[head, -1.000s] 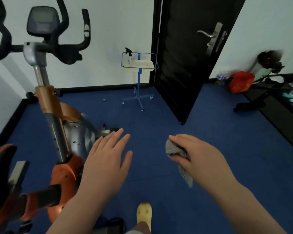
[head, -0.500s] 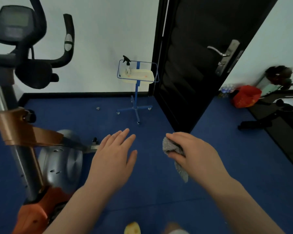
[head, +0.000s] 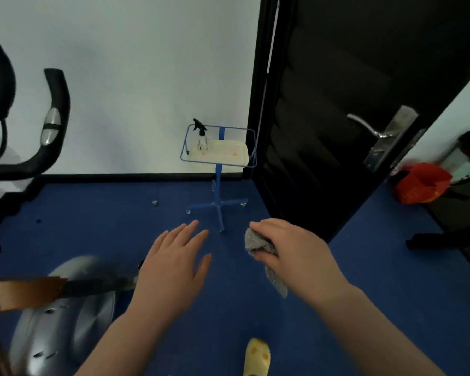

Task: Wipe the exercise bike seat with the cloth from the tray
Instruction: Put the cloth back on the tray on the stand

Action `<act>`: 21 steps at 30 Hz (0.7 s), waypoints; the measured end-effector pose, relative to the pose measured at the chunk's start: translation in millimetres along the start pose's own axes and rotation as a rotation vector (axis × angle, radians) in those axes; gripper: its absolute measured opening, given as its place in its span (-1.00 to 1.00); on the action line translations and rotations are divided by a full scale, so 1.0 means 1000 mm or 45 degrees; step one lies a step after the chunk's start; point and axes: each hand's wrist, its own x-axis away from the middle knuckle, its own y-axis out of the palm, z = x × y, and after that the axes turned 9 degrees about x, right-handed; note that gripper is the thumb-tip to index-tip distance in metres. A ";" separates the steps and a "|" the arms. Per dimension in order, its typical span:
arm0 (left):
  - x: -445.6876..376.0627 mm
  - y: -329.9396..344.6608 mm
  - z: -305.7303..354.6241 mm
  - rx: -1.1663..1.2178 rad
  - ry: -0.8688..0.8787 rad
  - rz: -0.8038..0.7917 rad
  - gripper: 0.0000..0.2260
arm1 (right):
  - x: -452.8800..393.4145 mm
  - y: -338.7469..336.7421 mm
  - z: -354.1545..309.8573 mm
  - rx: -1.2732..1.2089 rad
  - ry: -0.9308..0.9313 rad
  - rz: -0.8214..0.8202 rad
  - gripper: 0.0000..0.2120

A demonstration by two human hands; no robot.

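Cloth (head: 257,244) bunched in right hand (head: 296,251), left hand (head: 174,264) flat, empty.

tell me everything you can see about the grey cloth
The grey cloth looks like a soft, nubbly knit or terry fabric, plain grey with no pattern. It is bunched up in the right hand, whose fingers and thumb curl round it; a crumpled wad sticks out past the fingers, and a loose tail hangs down below the hand. It is held in the air above the blue floor, touching nothing but that hand. The left hand is apart from it.
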 end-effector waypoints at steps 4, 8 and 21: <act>-0.063 -0.004 0.010 -0.024 -0.045 0.051 -0.47 | -0.054 -0.015 0.036 -0.009 -0.027 -0.013 -0.60; -0.109 -0.003 0.007 0.029 -0.101 0.043 -0.46 | -0.107 -0.019 0.060 -0.032 -0.026 -0.041 -0.59; -0.298 -0.005 -0.073 0.037 -0.078 -0.045 -0.48 | -0.307 -0.008 0.081 -0.107 0.074 -0.081 -0.57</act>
